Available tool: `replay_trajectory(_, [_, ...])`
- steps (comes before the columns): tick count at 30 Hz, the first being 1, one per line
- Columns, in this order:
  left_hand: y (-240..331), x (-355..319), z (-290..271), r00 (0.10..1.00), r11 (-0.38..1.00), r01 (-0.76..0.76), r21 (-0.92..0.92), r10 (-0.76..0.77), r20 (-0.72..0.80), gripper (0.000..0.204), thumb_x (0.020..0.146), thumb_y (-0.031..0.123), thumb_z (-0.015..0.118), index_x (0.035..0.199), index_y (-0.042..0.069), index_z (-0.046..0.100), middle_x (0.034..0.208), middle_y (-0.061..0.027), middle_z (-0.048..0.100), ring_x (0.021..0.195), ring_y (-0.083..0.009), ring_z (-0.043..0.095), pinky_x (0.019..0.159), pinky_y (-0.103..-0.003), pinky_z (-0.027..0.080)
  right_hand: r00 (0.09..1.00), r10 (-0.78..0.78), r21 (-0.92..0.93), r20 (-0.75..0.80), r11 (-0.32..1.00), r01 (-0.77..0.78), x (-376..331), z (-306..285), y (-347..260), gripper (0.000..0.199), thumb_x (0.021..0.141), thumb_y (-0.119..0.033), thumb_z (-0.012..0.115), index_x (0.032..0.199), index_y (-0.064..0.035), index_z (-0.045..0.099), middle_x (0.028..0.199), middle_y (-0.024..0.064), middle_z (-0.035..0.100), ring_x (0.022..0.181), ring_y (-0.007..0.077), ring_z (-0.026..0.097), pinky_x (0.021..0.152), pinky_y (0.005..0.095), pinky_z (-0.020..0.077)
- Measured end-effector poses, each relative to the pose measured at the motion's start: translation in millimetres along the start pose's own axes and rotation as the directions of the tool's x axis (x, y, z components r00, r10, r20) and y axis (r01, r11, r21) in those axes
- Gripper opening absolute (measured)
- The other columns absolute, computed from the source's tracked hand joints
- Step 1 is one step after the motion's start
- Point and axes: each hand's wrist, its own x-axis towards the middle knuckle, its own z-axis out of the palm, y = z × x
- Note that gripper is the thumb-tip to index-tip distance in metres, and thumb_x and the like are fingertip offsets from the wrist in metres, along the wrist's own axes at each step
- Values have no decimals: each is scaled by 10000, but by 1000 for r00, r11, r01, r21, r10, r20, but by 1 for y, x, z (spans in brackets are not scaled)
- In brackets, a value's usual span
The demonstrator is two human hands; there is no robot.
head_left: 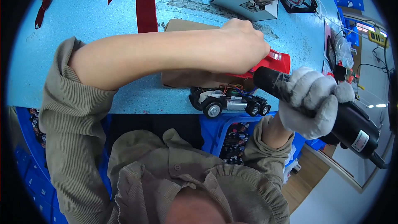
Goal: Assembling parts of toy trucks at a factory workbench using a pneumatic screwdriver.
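My bare left hand (pixel 236 49) reaches across the bench, its fingers curled at a glossy red plastic toy-truck cab shell (pixel 275 63); the fingertips are hidden behind the hand. In a white glove, my right hand (pixel 317 99) is wrapped round a black, corded, cylindrical hand tool (pixel 354 126). The tool's blunt front end is close beside the red shell; whether they touch I cannot tell. Nearer me, a black toy-truck chassis (pixel 232 103) with silver-hubbed wheels and exposed coloured wires stands at the bench edge. Under my left forearm lies a brown padded block (pixel 186 79), partly covered.
A grey metal machine (pixel 248 0) stands at the back, with a black fan frame and cables to its right. Dark red ribbon (pixel 146 4) lies on the light-blue bench (pixel 83 20). Below the edge, a blue crate (pixel 219 141) holds dark parts.
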Motion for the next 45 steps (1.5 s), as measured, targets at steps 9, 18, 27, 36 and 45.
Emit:
replay_trajectory(9, [-37,-38,82,770,772,-396,-498,-16,-638,717,622,133,730,1253,20,409,1056,-171,562,983,-313,567,849,-390,459,996,55,-90,-69,994,-61,-1,17,1,186,860,-109,535,1011,-138,430,586,36,481,492,196,516,543,343,465])
replay_trajectory(18, [-31,-35,75,837,762,-340,-550,-20,-546,647,597,95,727,1179,21,455,1034,-159,563,972,-316,561,851,-385,456,958,-96,172,271,984,49,114,-60,21,177,829,-210,458,930,-71,501,574,-42,399,505,101,434,567,292,404])
replay_trajectory(27, [-39,-42,77,827,779,-323,-537,-43,-560,624,598,96,711,1166,21,464,1025,-159,564,968,-322,560,851,-380,456,988,124,53,-95,991,-120,112,-29,47,213,810,-202,476,922,-33,543,574,-23,372,488,94,416,549,287,397])
replay_trajectory(36, [-34,-35,77,825,787,-339,-516,-15,-565,606,604,95,709,1157,20,472,1033,-162,565,968,-318,560,850,-376,459,998,-42,152,42,988,35,34,-38,6,346,846,-196,424,1163,-59,449,621,10,413,476,131,408,506,310,384])
replay_trajectory(45, [-34,-36,75,845,776,-333,-536,-8,-535,592,610,94,706,1150,20,475,1032,-158,566,971,-311,561,849,-378,460,998,-3,147,-65,989,12,26,-34,13,301,824,-204,456,1108,-106,460,601,-11,406,487,113,406,524,282,366])
